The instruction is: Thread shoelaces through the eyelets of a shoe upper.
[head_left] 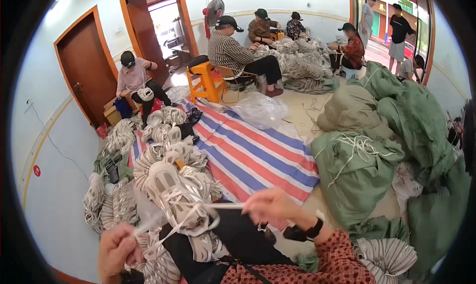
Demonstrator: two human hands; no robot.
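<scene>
A beige and grey shoe upper (167,181) rests against my black-trousered knees, its rounded toe pointing away from me. White lace (218,205) is threaded through its eyelets, with loose loops hanging at the front. My right hand (271,206) pinches one length of lace and holds it taut to the right of the shoe. At the lower left, my left hand (118,249) is closed on another stretch of lace, blurred near the fingers. Another upper (201,248) lies on my lap just below.
Stacked shoe uppers (118,204) lie to my left and ahead. A striped tarpaulin (248,145) covers the floor. Full green sacks (357,175) stand at the right. Several people sit working around the room, one beside an orange stool (204,80); others are by the doorway.
</scene>
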